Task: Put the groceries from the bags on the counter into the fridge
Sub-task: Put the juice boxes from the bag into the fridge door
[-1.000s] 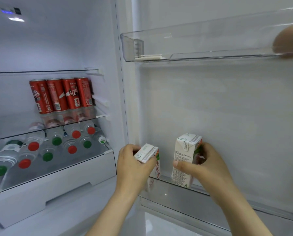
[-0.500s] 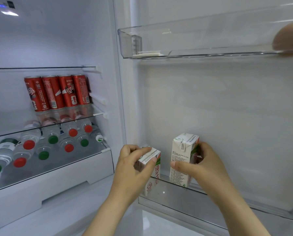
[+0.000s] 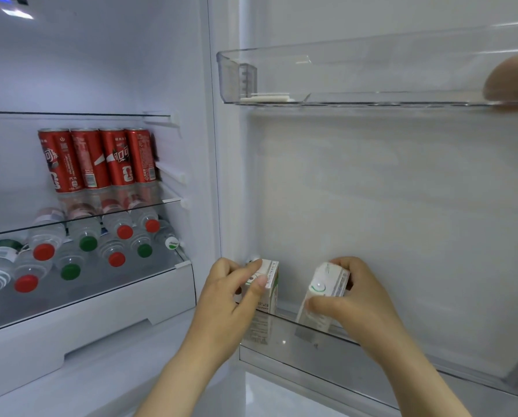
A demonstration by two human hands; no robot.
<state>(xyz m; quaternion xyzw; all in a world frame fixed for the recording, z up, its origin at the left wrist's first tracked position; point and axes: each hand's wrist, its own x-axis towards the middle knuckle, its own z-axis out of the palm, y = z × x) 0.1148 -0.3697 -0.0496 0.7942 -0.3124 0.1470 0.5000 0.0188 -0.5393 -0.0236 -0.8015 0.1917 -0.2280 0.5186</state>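
The lower door bin (image 3: pixel 284 341) of the open fridge is a clear tray along the bottom of the door, and both hands work at its left end. The left hand (image 3: pixel 230 296) grips a small white and green carton (image 3: pixel 272 285), thumb laid across the front near the top and fingers curled round the far side. This carton stands upright at the bin's left end, close to the door's inner edge, with its lower part showing through the bin's clear front wall.

Just to the right of it in the same bin, apart from it by a small gap, a second carton (image 3: pixel 327 288) leans with its top tipped to the left. Its base is down behind the bin's front wall. The right hand (image 3: pixel 357 305) clamps it, thumb pressed on the near face and fingers wrapped over the top and back.

High above the lower door bin hangs an upper door bin (image 3: pixel 372 76), also clear. A rounded brown thing (image 3: pixel 513 81) sits at its right end, cut off by the edge of the view, so what it is cannot be told.

To the left of the lower door bin, inside the fridge, four red cans (image 3: pixel 98 159) stand in a row on a glass shelf. Under them, water bottles (image 3: pixel 86 240) with red and green caps lie on their sides, caps facing out, above a white drawer (image 3: pixel 86 323)
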